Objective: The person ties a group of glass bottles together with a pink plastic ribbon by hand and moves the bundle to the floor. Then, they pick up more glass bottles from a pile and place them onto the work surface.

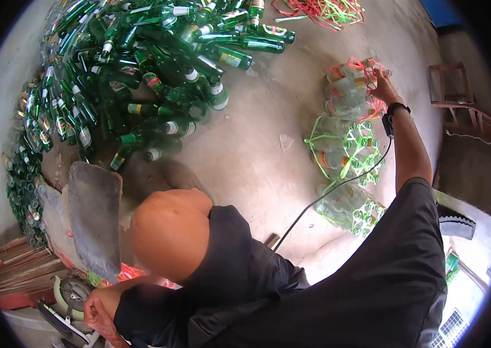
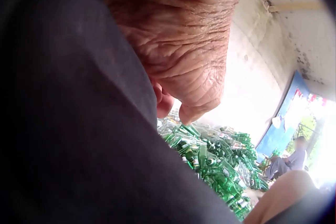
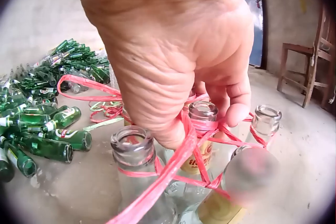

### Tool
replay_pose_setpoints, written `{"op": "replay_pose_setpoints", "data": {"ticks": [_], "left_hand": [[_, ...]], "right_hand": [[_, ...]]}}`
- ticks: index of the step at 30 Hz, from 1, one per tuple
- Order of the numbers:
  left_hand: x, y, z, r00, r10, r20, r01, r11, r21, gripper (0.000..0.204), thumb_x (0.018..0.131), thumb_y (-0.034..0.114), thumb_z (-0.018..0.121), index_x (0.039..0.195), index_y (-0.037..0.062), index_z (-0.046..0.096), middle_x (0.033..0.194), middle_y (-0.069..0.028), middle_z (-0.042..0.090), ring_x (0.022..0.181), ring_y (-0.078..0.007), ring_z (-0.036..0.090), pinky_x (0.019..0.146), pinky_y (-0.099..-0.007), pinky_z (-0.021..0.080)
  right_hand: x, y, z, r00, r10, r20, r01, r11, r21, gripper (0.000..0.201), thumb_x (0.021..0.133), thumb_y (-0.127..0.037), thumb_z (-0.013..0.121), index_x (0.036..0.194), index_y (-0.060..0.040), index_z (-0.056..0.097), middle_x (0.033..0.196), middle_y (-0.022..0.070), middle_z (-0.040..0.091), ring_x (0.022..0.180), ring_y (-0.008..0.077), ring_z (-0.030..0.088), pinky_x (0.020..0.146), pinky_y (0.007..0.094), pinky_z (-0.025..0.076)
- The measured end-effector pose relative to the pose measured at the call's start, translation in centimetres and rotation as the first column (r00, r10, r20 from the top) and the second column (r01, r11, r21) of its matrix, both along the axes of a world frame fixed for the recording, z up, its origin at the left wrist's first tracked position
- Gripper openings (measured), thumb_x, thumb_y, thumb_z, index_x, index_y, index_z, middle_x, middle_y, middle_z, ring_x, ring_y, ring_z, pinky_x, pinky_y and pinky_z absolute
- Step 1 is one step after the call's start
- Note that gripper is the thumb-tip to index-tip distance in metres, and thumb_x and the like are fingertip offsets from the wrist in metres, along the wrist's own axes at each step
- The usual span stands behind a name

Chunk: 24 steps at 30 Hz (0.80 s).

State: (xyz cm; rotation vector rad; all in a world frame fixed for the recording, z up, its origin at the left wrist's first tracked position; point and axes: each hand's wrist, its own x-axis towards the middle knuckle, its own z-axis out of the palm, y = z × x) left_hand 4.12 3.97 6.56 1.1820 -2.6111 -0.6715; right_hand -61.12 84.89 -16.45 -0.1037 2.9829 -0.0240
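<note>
My right hand (image 1: 386, 90) reaches out to a bundle of clear glass bottles (image 1: 348, 87) tied with red plastic string (image 1: 357, 61). In the right wrist view, the thumb and fingers close round the neck of a middle bottle (image 3: 203, 111), where the red string (image 3: 181, 153) loops between several necks. Another bottle (image 3: 134, 153) stands at the near left of the bundle. My left hand (image 1: 100, 316) lies by the dark shorts near the thigh, fingers loosely curled and holding nothing. In the left wrist view, dark cloth partly hides that hand (image 2: 181, 40).
Green bottles (image 1: 158, 75) lie heaped at the left. Clear bottles tied with green string (image 1: 338, 156) stand nearer me. Loose red and green string (image 1: 326, 11) lies at the back. A wooden chair (image 1: 454, 87) stands right; a cable (image 1: 315, 202) runs from my right wrist. A person (image 2: 291, 161) sits farther off.
</note>
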Motion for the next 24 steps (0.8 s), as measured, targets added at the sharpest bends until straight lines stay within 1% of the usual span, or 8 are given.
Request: {"op": "replay_pose_setpoints", "data": {"ticks": [4, 8, 10, 13, 17, 18, 22, 24], "left_hand": [[0.2, -0.3, 0.3, 0.998, 0.011, 0.054, -0.010, 1.000, -0.020, 0.015, 0.100, 0.010, 0.068, 0.092, -0.0008, 0.064, 0.080, 0.0002, 0.059, 0.075, -0.0090, 0.052, 0.070, -0.0260, 0.044], [0.2, -0.1, 0.7, 0.997, -0.036, 0.072, 0.039, 0.998, -0.039, 0.015, 0.101, 0.012, 0.069, 0.093, -0.0006, 0.065, 0.083, -0.0007, 0.062, 0.078, -0.0100, 0.054, 0.074, -0.0269, 0.047], [1.7, -1.4, 0.0, 0.998, -0.037, 0.047, 0.040, 0.998, -0.051, 0.016, 0.101, 0.012, 0.068, 0.093, -0.0009, 0.065, 0.083, -0.0006, 0.061, 0.079, -0.0098, 0.054, 0.075, -0.0267, 0.046], [3.8, -2.9, -1.1, 0.999, -0.029, 0.012, 0.030, 0.999, -0.038, 0.016, 0.103, 0.011, 0.066, 0.093, -0.0012, 0.064, 0.084, -0.0002, 0.060, 0.080, -0.0094, 0.053, 0.076, -0.0258, 0.046], [4.1, -2.4, -1.1, 0.995, -0.059, -0.079, 0.064, 0.996, 0.062, 0.015, 0.104, 0.010, 0.064, 0.094, -0.0012, 0.063, 0.086, 0.0006, 0.059, 0.081, -0.0086, 0.053, 0.075, -0.0242, 0.045], [4.6, -2.6, -1.2, 0.994, -0.057, -0.092, 0.063, 0.996, 0.062, 0.015, 0.104, 0.010, 0.064, 0.094, -0.0012, 0.063, 0.086, 0.0006, 0.059, 0.081, -0.0086, 0.053, 0.075, -0.0242, 0.045], [6.0, -2.6, -1.0, 0.994, -0.052, -0.101, 0.054, 0.998, 0.017, 0.015, 0.105, 0.010, 0.063, 0.095, -0.0020, 0.063, 0.086, 0.0006, 0.058, 0.081, -0.0078, 0.052, 0.074, -0.0233, 0.045], [6.6, -2.6, -1.2, 0.993, -0.052, -0.106, 0.051, 0.999, -0.005, 0.015, 0.105, 0.010, 0.063, 0.096, -0.0023, 0.064, 0.086, 0.0004, 0.059, 0.082, -0.0076, 0.052, 0.074, -0.0231, 0.045]], "right_hand": [[-0.2, 0.8, -0.6, 1.000, 0.006, 0.006, -0.005, 0.999, -0.045, 0.090, 0.073, -0.005, 0.081, 0.153, -0.0146, 0.041, 0.151, 0.0263, 0.046, 0.142, 0.0426, 0.045, 0.116, 0.0453, 0.043], [1.5, -0.2, 1.4, 0.999, -0.032, 0.039, 0.036, 0.993, -0.110, 0.089, 0.076, -0.007, 0.083, 0.154, -0.0131, 0.042, 0.154, 0.0236, 0.046, 0.146, 0.0399, 0.042, 0.120, 0.0452, 0.040], [2.3, 0.5, 2.0, 0.998, 0.016, -0.055, -0.023, 0.993, -0.115, 0.084, 0.077, -0.004, 0.079, 0.153, -0.0154, 0.045, 0.150, 0.0225, 0.051, 0.141, 0.0398, 0.047, 0.117, 0.0460, 0.042], [4.7, 0.3, 4.0, 0.998, 0.053, -0.017, -0.055, 0.994, -0.098, 0.071, 0.079, 0.000, 0.069, 0.147, -0.0151, 0.053, 0.133, 0.0233, 0.061, 0.128, 0.0412, 0.058, 0.108, 0.0472, 0.048], [7.8, -1.3, 5.4, 0.998, 0.022, -0.063, -0.032, 0.985, -0.171, 0.058, 0.080, -0.003, 0.070, 0.136, -0.0108, 0.060, 0.125, 0.0235, 0.065, 0.122, 0.0411, 0.061, 0.104, 0.0465, 0.051], [8.7, -2.0, 5.5, 0.989, 0.077, -0.125, -0.094, 0.986, -0.135, 0.055, 0.080, -0.004, 0.069, 0.134, -0.0133, 0.061, 0.121, 0.0205, 0.063, 0.116, 0.0414, 0.063, 0.097, 0.0470, 0.052], [12.8, -8.2, 8.0, 0.992, 0.063, -0.114, -0.072, 0.995, -0.072, 0.050, 0.082, -0.010, 0.073, 0.131, -0.0140, 0.064, 0.125, 0.0176, 0.063, 0.117, 0.0391, 0.064, 0.097, 0.0478, 0.054], [15.2, -11.7, 8.0, 0.984, 0.130, -0.119, -0.153, 0.964, -0.215, 0.041, 0.084, -0.017, 0.076, 0.125, -0.0129, 0.068, 0.124, 0.0160, 0.067, 0.113, 0.0380, 0.066, 0.096, 0.0472, 0.055]]}}
